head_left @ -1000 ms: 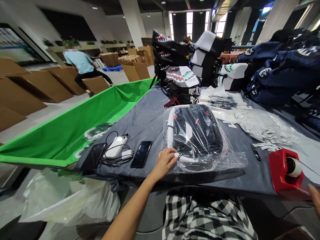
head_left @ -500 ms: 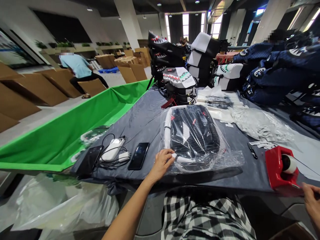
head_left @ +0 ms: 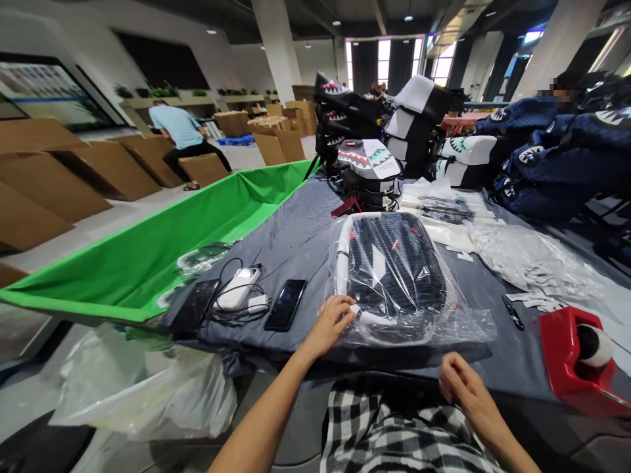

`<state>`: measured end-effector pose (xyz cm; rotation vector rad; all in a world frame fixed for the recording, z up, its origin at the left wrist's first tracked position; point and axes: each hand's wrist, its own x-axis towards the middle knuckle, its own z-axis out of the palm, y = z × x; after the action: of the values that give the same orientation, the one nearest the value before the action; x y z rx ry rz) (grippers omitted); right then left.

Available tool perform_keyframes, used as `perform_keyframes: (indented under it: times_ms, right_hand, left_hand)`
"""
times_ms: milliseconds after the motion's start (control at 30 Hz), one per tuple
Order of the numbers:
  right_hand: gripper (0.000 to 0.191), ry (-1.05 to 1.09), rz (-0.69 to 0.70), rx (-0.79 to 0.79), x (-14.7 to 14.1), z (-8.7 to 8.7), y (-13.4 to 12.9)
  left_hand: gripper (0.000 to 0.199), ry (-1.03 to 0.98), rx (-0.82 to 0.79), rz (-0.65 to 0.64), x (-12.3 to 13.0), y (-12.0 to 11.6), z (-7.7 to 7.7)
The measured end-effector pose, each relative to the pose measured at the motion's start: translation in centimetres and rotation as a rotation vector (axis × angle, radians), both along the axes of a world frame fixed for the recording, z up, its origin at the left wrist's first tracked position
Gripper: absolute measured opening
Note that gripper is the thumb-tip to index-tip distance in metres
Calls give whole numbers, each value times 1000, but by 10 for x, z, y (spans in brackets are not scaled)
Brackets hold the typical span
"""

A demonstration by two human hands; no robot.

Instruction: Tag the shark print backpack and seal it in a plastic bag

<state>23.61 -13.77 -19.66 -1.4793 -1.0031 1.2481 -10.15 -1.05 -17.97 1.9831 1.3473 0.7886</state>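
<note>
A black and white backpack (head_left: 399, 263) lies flat inside a clear plastic bag (head_left: 473, 326) near the table's front edge. My left hand (head_left: 335, 320) rests at the near left corner of the plastic, fingers stretched out and lying on it. Just in front of the table edge, below the bag's right part, is my right hand (head_left: 462, 380). Its fingers are curled together in a pinch; whatever is between them is too small to make out. A red tape dispenser (head_left: 562, 351) holding a tape roll (head_left: 593, 346) stands on the right, apart from my right hand.
Left of the bag lie a black phone (head_left: 286, 305) and a white power bank (head_left: 238, 288) with cables. A black cutter (head_left: 513, 312) sits near the dispenser. Stacked backpacks (head_left: 367, 159) stand behind. A green fabric bin (head_left: 207, 226) adjoins the table's left side. A person (head_left: 177, 128) sits beyond.
My right hand has moved left, from beside the tape dispenser to in front of the bagged backpack. My left hand stays at the bag's corner. The camera view has shifted slightly left.
</note>
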Motion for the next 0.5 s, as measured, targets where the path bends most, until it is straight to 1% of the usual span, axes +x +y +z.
perform_keyframes:
  times_ms: [33,100,167,233,300,333,367,400,433,500]
  right_hand:
    - [48,-86,167,72,-18,10,11]
    - [44,-298,451,271,-46,34,42]
    - [39,-451,689,450,-69,57,84]
    - [34,-578,910,586,-92,73,128]
    - [26,-727,1133,628,-115,80,168]
    - [23,-802,1233,600,-124,80,183]
    - [21,-879,1296,547,-131,79,196]
    - [22,-958,1317,478,-136,77,207]
    - [29,-1033,1300,414,-137,76,214]
    - [39,-1151,1191,333,-134,76,223]
  left_hand:
    - [21,3,-2,-1,0,1,0]
    - [21,8,-6,1,1,1,2]
    - [20,8,-7,5,1,1,3]
    - [20,7,-3,2,2,1,3]
    - [19,12,1,4,3,0,3]
    - [18,16,3,11,3,0,3]
    - [18,19,6,20,4,-1,2]
    - [18,20,10,27,4,-2,2]
    - [18,20,14,31,5,-3,2]
    - [19,23,15,29,5,-6,3]
